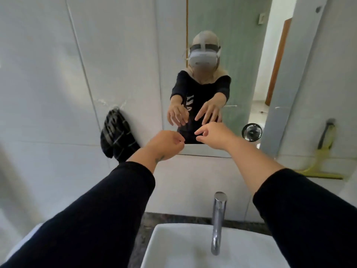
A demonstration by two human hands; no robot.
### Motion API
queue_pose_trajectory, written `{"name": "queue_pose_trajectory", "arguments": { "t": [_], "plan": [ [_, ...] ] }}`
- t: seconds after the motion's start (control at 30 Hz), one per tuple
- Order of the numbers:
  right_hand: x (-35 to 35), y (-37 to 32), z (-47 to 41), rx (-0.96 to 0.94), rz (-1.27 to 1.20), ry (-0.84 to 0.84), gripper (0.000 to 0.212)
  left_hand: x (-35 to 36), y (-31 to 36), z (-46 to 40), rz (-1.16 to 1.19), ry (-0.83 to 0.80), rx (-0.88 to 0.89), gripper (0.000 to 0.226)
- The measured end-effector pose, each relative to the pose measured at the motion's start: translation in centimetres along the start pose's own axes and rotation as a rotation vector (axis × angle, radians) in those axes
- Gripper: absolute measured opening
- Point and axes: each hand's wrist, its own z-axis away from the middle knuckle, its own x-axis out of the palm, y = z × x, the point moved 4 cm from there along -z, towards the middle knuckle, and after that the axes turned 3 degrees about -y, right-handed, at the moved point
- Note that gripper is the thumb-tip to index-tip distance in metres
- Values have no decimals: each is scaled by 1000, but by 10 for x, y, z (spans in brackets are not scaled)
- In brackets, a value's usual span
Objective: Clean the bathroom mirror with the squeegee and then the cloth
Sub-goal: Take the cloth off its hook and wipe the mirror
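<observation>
The bathroom mirror (222,26) hangs on the white tiled wall straight ahead and reflects a person in a headset. My left hand (165,145) and my right hand (211,135) are both stretched out in front of the mirror's lower edge, close together, fingers loosely curled and holding nothing. A yellow squeegee (322,161) with a dark handle hangs on the wall at the right, well away from my right hand. A black cloth (117,137) hangs on the wall at the left, just beyond my left forearm.
A white basin (173,248) lies below my arms with a chrome tap (218,221) at its back. A dark stone counter strip (154,217) runs behind it. The mirror shows a small round fan and an open doorway.
</observation>
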Motion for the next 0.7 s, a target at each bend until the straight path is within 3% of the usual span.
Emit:
{"name": "queue_pose_trajectory", "arguments": {
  "t": [0.23,0.43,0.57,0.7],
  "plan": [
    [66,-100,-56,-197,-83,-80,41,-55,-115,32,-20,178,-193,34],
    [113,-164,-105,-340,-185,7,59,-76,-188,26,8,397,-278,63],
    [132,-190,-126,-360,-219,151,61,-73,-219,11,154,422,-292,80],
    [149,-199,-141,-345,-272,260,55,-61,-220,-2,310,445,-221,82]
  ]
}}
